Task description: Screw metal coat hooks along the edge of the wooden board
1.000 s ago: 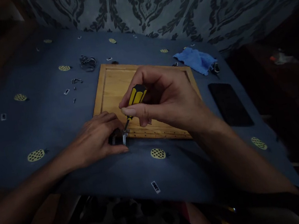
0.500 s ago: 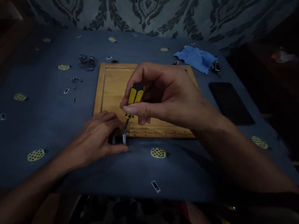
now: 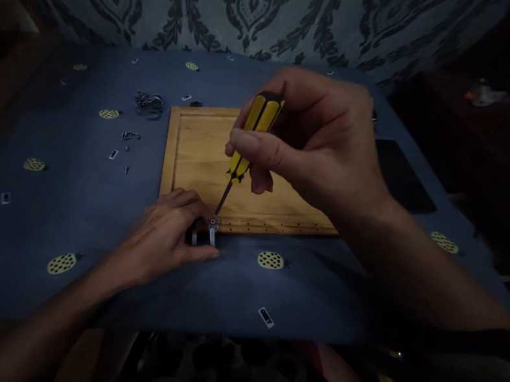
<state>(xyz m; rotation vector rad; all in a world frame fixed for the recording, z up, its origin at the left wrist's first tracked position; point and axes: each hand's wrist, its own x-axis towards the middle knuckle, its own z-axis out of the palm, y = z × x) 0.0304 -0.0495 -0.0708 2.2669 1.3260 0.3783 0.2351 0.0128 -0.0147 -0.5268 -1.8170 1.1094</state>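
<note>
A wooden board (image 3: 202, 154) with a raised rim lies on a blue cloth-covered table (image 3: 65, 205). A row of small holes runs along its near edge. My right hand (image 3: 320, 140) grips a yellow and black screwdriver (image 3: 252, 135), tilted, its thin shaft pointing down-left at a small metal bracket (image 3: 212, 228) on the board's near left corner. My left hand (image 3: 164, 236) rests on the cloth with its fingers closed round that bracket, pinning it against the board.
Loose screws (image 3: 128, 141) and a heap of metal hooks (image 3: 149, 103) lie at the back left. A dark phone (image 3: 403, 175) lies right of the board, partly behind my right hand. Patterned wallpaper rises behind the table.
My right hand has risen and shifted right, tilting the screwdriver so more of its shaft shows; it now covers the blue rag at the back. The left hand has not moved.
</note>
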